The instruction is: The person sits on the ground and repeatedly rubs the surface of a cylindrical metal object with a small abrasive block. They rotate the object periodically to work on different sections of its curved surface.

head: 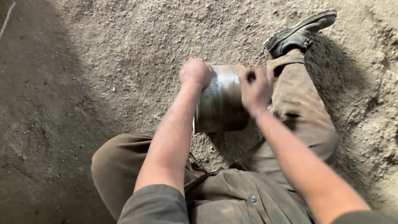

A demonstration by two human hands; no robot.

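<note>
A dull grey metal cylinder (219,101), like a short wide pipe or can, lies on its side between my legs above the sandy ground. My left hand (195,72) is closed in a fist against its far left rim. My right hand (255,89) presses on its right side, fingers curled around a small dark object (251,76) whose shape is unclear. The cylinder's right end is hidden behind my right hand and leg.
I sit on loose grey-brown sand (103,62). My right leg in dusty brown trousers (298,99) stretches out to a black shoe (300,33); my left knee (120,166) is bent at the lower left. Shade covers the ground at the left.
</note>
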